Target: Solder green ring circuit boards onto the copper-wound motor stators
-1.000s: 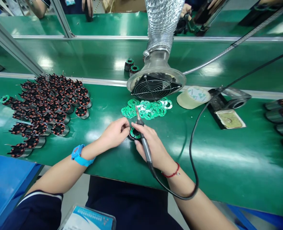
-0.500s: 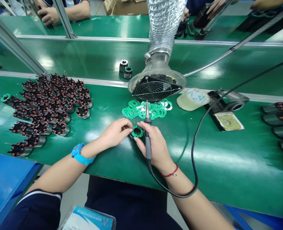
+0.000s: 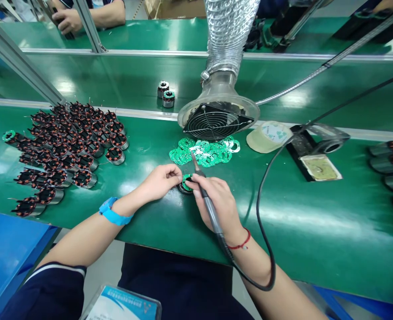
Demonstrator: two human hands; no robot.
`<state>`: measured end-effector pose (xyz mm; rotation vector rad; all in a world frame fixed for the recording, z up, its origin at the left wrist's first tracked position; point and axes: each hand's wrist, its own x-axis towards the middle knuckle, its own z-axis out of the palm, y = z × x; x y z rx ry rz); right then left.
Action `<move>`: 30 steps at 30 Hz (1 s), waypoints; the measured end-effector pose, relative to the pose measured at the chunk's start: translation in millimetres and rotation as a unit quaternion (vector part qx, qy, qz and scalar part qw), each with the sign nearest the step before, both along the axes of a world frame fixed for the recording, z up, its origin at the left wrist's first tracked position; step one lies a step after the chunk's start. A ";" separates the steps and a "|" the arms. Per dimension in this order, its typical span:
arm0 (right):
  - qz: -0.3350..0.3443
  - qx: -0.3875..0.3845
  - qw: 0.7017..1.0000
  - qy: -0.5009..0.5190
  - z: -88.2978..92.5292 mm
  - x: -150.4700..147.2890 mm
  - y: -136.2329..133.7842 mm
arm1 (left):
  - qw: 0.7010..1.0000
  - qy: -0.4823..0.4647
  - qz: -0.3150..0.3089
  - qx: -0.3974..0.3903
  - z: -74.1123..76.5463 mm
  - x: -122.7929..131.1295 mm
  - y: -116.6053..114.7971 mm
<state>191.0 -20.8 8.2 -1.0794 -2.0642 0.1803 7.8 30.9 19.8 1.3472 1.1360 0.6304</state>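
Observation:
My right hand (image 3: 219,204) is closed round the grey handle of a soldering iron (image 3: 211,209), its tip pointing up and left near a pile of green ring-shaped circuit boards (image 3: 201,153). Just below that pile a motor stator (image 3: 184,188) stands on the green bench, with a green ring board on its top. Fingers of my right hand reach over the stator's right side and hide part of it. My left hand (image 3: 163,180) has thumb and fingers pinched together at the stator's left edge.
Many wound stators (image 3: 73,142) crowd the left, and others (image 3: 391,164) stand at the right edge. A fume extractor (image 3: 218,118) hangs over the boards. Behind it are a tape roll (image 3: 269,137) and an iron stand (image 3: 309,155). Two stators (image 3: 166,94) sit on the belt.
My right hand has tilted the soldering iron, its tip swinging left, and its fingers have moved onto the ring board. The two stators on the belt have shifted left. A co-worker's hand at top right is gone.

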 end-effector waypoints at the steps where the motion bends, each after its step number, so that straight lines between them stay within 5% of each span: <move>1: -0.009 -0.001 1.000 0.020 0.3 0.8 -0.8 | 1.000 0.008 -0.002 0.007 -0.9 0.2 0.1; 10: -0.048 -0.042 0.969 0.240 -12.4 15.7 -16.1 | 0.998 0.061 0.012 0.032 -9.5 3.2 -1.4; 26: -0.032 -0.050 0.971 0.231 -11.7 12.6 -14.7 | 0.983 0.157 0.017 0.095 4.6 6.1 -7.7; 30: -0.036 -0.090 0.989 0.109 -3.7 3.1 -4.8 | 0.974 0.186 0.012 0.128 8.5 7.4 -9.0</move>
